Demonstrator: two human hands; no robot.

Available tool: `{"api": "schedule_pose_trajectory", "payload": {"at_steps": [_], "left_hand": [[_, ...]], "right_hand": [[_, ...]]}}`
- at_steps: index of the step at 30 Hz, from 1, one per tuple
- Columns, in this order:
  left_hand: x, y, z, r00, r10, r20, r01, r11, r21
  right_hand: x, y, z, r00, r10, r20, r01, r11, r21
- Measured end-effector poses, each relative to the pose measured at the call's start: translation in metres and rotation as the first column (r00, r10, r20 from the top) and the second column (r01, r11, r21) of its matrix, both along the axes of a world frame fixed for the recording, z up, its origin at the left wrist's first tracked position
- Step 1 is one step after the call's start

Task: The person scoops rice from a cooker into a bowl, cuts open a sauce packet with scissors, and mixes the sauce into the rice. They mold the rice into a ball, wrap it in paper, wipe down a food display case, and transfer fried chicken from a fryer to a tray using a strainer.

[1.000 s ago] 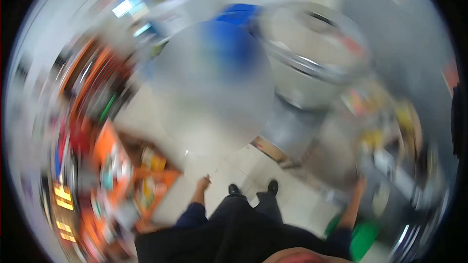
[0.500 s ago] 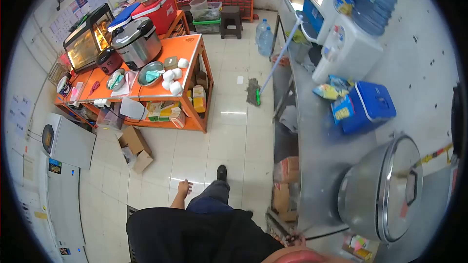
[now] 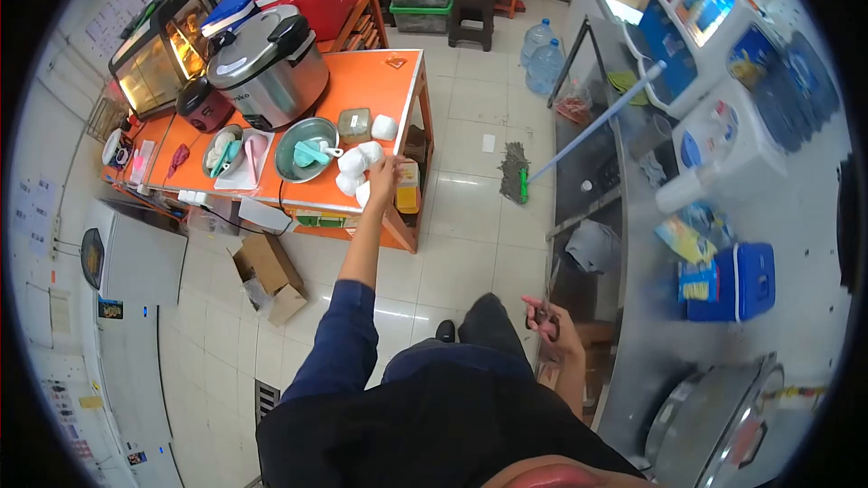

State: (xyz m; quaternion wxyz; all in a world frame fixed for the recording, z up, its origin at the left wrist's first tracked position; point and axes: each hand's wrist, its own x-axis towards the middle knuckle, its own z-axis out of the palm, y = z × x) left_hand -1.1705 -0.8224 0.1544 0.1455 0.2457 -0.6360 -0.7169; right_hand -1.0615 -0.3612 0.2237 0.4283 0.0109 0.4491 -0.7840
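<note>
My left hand (image 3: 384, 183) reaches over the near right corner of the orange table (image 3: 402, 81), fingers apart and right beside the cluster of round white bundles (image 3: 351, 163). Behind the bundles sit a small clear container (image 3: 355, 124) and a metal bowl (image 3: 291, 165) holding a turquoise item with a white handle. My right hand (image 3: 562, 333) is in front of the steel counter, at waist height, its fingers closed round dark-handled scissors (image 3: 544, 314).
A large rice cooker (image 3: 258, 77) stands on the orange table. The steel counter (image 3: 646, 307) runs along my right, carrying a blue cooler (image 3: 741, 282) and a big metal pot (image 3: 714, 425). A mop (image 3: 515, 176) leans there. On the floor lies an open cardboard box (image 3: 267, 271).
I have stepped closer to the orange table. My left arm has swung up and forward to the white bundles. My right hand has come forward from beside the counter's near end with the scissors.
</note>
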Motion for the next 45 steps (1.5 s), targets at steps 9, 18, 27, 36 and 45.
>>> {"api": "schedule_pose_trajectory", "payload": {"at_steps": [9,18,27,36,45], "left_hand": [[-0.296,-0.175,-0.115,0.920,0.373,0.121,-0.361,0.926,-0.115],[-0.449,-0.295,-0.172,0.649,0.641,0.409,-0.539,0.767,-0.347],[-0.440,-0.255,-0.031,0.903,0.354,-0.242,-0.413,0.872,-0.263],[-0.324,-0.171,0.170,0.794,0.382,-0.473,-0.528,0.818,-0.226],[-0.195,-0.089,0.179,0.697,0.496,-0.518,-0.314,0.861,0.401]], "right_hand": [[-0.271,-0.163,-0.032,0.883,0.411,-0.225,-0.333,0.889,0.314],[-0.573,-0.265,-0.070,0.730,0.656,-0.192,-0.576,0.741,0.345],[-0.706,-0.473,0.016,0.068,0.520,-0.852,-0.190,0.845,0.500],[-0.609,-0.575,0.158,-0.005,0.460,-0.888,-0.617,0.697,0.365],[-0.468,-0.545,0.201,0.009,0.668,-0.744,-0.808,0.443,0.388]]}}
